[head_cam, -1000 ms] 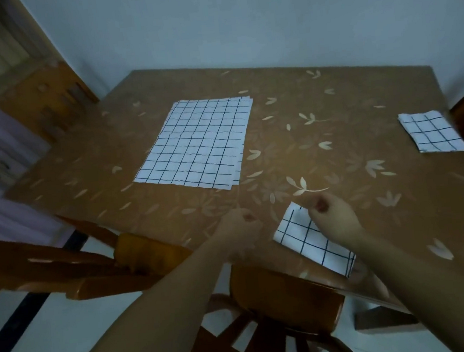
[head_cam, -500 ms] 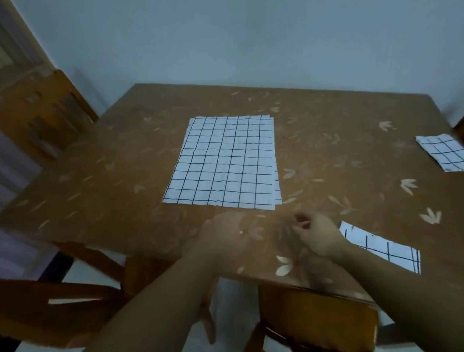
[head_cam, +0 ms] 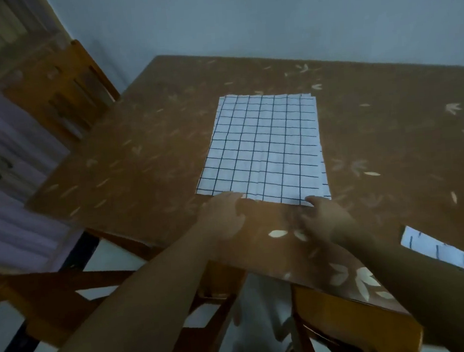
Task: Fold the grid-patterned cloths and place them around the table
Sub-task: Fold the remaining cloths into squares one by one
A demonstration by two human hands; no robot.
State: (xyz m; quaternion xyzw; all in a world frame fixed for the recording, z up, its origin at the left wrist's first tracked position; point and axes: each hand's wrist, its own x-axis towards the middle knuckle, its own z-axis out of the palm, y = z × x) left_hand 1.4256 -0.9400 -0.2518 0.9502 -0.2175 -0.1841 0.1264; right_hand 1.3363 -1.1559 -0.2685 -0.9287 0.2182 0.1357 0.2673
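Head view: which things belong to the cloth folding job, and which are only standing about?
Job: large grid cloth, small grid cloth, table, left hand, right hand.
Standing about: far chair, near chair.

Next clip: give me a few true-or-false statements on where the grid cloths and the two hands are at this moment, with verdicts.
1. The large grid cloth lies spread flat on the table. True.
2. Both hands are at the large cloth's far edge. False: the left hand and the right hand are at its near edge, one by each near corner.
3. A second grid cloth lies near the table's front edge, to the right of the right hand. True.
4. The left hand rests on a chair back. False: it is over the table at the large cloth's near left corner.
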